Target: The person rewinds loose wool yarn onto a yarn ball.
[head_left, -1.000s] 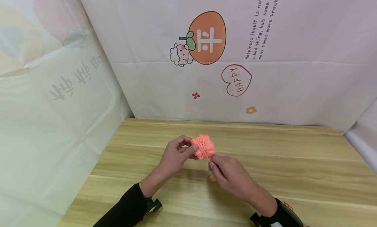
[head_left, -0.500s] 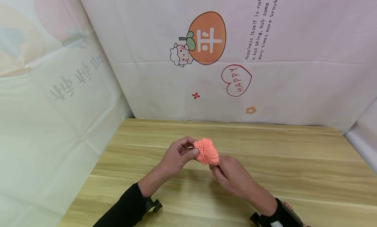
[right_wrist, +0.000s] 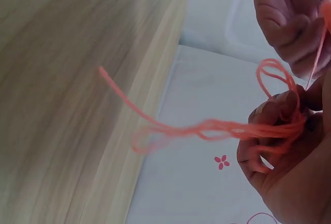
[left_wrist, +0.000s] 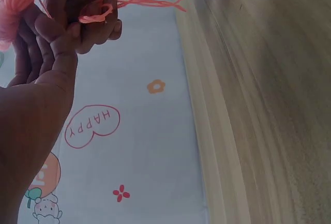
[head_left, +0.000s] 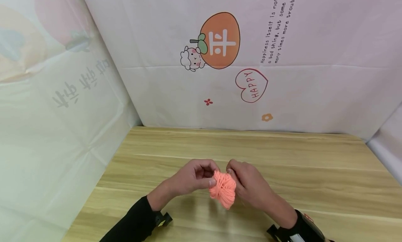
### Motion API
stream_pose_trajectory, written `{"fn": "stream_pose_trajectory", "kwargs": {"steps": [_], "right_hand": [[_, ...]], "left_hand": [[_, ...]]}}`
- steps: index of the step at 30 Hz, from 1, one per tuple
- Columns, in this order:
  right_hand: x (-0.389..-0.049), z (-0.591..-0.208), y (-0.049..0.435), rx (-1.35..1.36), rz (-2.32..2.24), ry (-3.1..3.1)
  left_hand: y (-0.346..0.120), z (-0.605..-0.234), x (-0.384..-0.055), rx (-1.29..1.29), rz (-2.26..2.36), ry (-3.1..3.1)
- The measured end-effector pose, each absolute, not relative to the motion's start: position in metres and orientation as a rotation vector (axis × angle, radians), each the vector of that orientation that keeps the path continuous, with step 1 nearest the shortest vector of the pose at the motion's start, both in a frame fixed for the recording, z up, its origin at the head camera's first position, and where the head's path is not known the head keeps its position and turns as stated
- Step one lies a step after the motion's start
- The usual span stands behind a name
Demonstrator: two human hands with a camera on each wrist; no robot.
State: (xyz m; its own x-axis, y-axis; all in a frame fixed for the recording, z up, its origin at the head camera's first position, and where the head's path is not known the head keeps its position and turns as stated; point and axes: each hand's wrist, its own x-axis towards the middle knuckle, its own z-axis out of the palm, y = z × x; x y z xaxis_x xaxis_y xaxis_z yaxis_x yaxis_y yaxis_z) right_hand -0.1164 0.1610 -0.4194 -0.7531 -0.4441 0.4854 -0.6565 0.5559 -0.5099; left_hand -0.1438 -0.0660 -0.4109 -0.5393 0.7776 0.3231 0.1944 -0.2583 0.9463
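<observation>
In the head view a small coral-pink ball of yarn (head_left: 224, 190) is held above the table. My left hand (head_left: 195, 178) pinches its left edge between thumb and fingers. My right hand (head_left: 252, 184) is at the ball's upper right, its fingers curled. A bundle of loose yarn strands (right_wrist: 220, 130) is gripped in that hand, as the right wrist view shows, with looped ends hanging free. One taut strand (right_wrist: 317, 53) runs from the ball to the right fingers. The left wrist view catches the ball's edge and the same loose strands (left_wrist: 145, 0).
A wood-grain table (head_left: 157, 140) lies under both hands. Behind it stands a white printed sheet (head_left: 172, 95) with cartoon drawings and lettering, and another sheet (head_left: 72, 130) hangs along the left side.
The ball has come lower and nearer the person, turning so its narrow end points down. My left hand has lowered with it. My right hand has gone from below the ball to its upper right.
</observation>
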Motion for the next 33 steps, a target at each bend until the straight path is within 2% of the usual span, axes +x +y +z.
{"fn": "stream_pose_trajectory", "kwargs": {"steps": [13,21,28,33], "right_hand": [[-0.116,-0.414,0.160,0.875,1.084,-2.403],[-0.116,-0.414,0.158,0.908,1.075,-2.385],[-0.116,-0.414,0.157,0.904,1.082,-2.386],[-0.115,-0.414,0.158,0.936,1.070,-2.383]], "left_hand": [[-0.066,-0.409,-0.141,1.149,1.585,1.921],[-0.064,-0.392,-0.131,0.966,1.542,2.217],[-0.068,-0.422,-0.148,0.833,1.511,2.386],[-0.069,-0.421,-0.148,0.709,1.548,2.438]]}}
